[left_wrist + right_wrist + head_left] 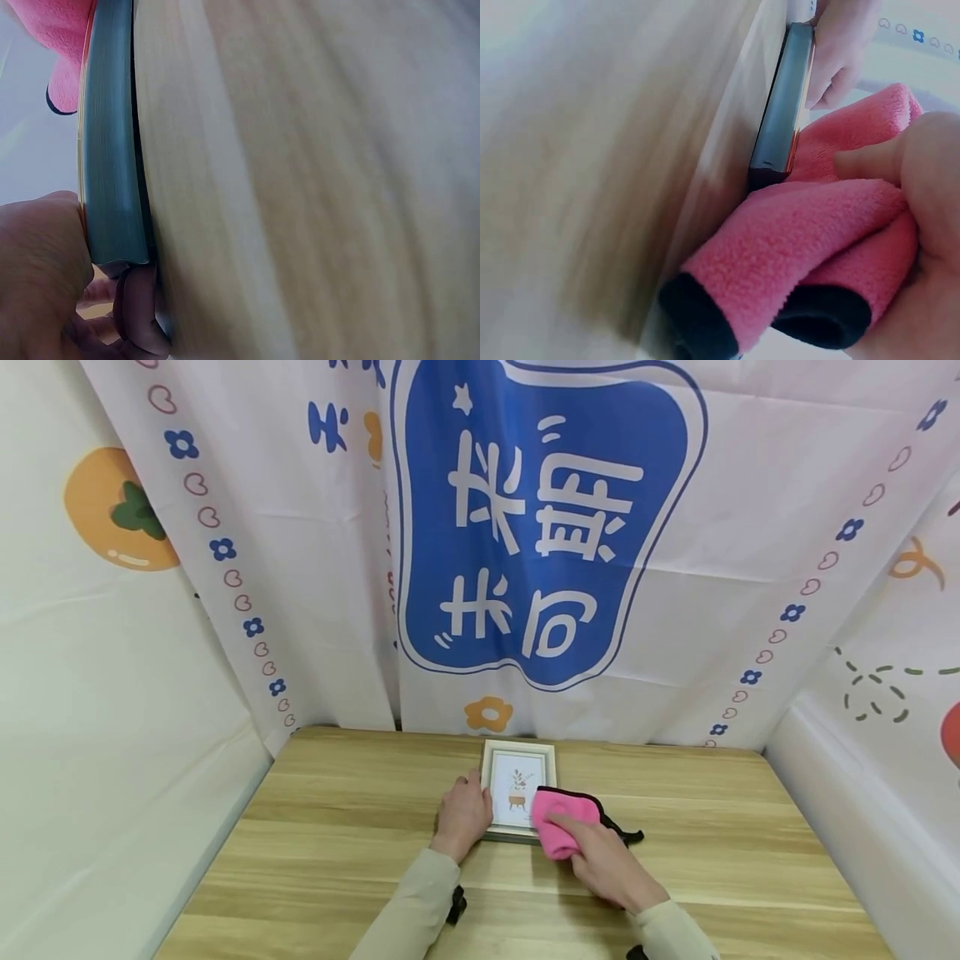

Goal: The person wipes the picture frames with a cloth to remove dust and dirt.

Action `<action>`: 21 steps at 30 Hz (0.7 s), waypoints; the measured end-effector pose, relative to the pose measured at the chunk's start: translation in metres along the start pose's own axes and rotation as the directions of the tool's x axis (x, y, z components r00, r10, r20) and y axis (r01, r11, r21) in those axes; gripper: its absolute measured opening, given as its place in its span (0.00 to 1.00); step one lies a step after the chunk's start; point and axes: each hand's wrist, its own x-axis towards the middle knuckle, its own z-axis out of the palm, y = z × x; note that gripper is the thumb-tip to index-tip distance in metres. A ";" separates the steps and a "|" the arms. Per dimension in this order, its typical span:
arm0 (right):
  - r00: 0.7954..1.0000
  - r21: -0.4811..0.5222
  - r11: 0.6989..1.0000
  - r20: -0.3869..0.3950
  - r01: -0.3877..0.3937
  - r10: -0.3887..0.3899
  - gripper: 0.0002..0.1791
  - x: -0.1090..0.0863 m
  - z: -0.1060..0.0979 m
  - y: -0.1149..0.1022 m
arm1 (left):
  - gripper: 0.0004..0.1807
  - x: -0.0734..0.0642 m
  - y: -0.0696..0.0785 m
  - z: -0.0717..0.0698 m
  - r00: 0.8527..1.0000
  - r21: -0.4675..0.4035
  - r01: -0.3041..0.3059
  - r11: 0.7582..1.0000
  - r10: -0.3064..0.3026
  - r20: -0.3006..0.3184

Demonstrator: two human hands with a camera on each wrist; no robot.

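Observation:
A picture frame with a pale border and a potted-plant print lies face up near the table's back edge. My left hand grips its left side; in the left wrist view, fingers reach the corner of the frame's grey-blue edge. My right hand holds a pink fleecy cloth with black trim against the frame's lower right part. The right wrist view has the cloth bunched under the thumb, touching the frame, a black-trimmed fold hanging toward the tabletop.
The wood-grain table extends to both sides of the frame. Behind it hangs a white printed curtain with a large blue sign; pale fabric walls stand left and right.

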 end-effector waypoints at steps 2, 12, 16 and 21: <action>1.000 0.014 1.000 0.001 -0.009 0.008 0.37 -0.004 0.000 0.001 | 0.18 -0.001 -0.001 0.001 1.000 0.007 -0.004 1.000 0.004 0.001; 0.994 0.198 0.976 0.081 -0.087 0.072 0.35 -0.015 -0.022 0.010 | 0.16 -0.003 -0.002 0.001 0.999 -0.002 -0.023 1.000 0.023 -0.044; 0.997 0.286 0.955 0.034 -0.081 0.074 0.33 -0.012 -0.031 0.019 | 0.14 -0.002 -0.001 -0.001 0.997 -0.008 -0.032 0.999 0.032 -0.072; 0.990 0.366 0.925 -0.045 -0.105 0.131 0.36 -0.001 -0.042 0.028 | 0.14 0.000 -0.002 0.000 0.998 -0.008 -0.025 1.000 0.024 -0.059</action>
